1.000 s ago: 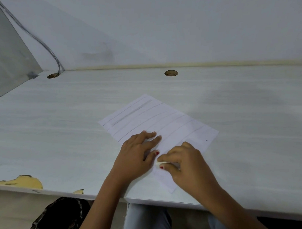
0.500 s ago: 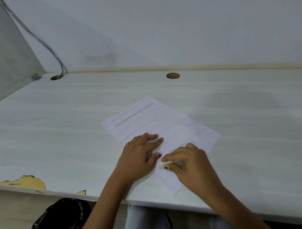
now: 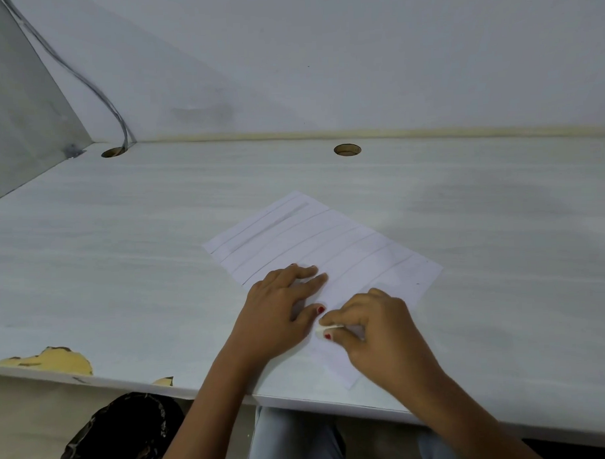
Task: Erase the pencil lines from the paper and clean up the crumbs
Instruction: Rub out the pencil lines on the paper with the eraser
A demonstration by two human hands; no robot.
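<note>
- Compared with half a second earlier, the right hand (image 3: 376, 329) and its white eraser (image 3: 327, 329) have slid slightly leftward over the sheet of paper (image 3: 329, 238), closing up on the left thumb. The sheet of paper and the left hand (image 3: 279, 305) have kept their places.
- We see the white eraser pinched between the thumb and curled fingers of the right hand and pressed down on the near part of the sheet of paper. Only its left end shows beyond the fingertips.
- The sheet of paper lies flat and askew on the desk (image 3: 124, 270), its near corner close to the front edge and its far corner pointing toward the back wall.
- Pencil lines (image 3: 269, 227) run parallel across the far part of the sheet. One near the far corner is broader and smudged.
- The left hand lies palm down on the sheet's left edge, fingers straight and close together, grasping nothing. We note its thumb tip just beside the white eraser.
- The desk is pale and wood-grained. At the front left a chipped edge (image 3: 55, 361) exposes a yellowish core.
- Two round holes pierce the desk's back: the centre hole (image 3: 347, 149) and the corner hole (image 3: 113, 152), into which a grey cable (image 3: 93, 85) descends along the wall.
- Below the front edge we see light jeans (image 3: 294, 439) and, to the left, a dark patterned object (image 3: 119, 438) that we cannot identify.
</note>
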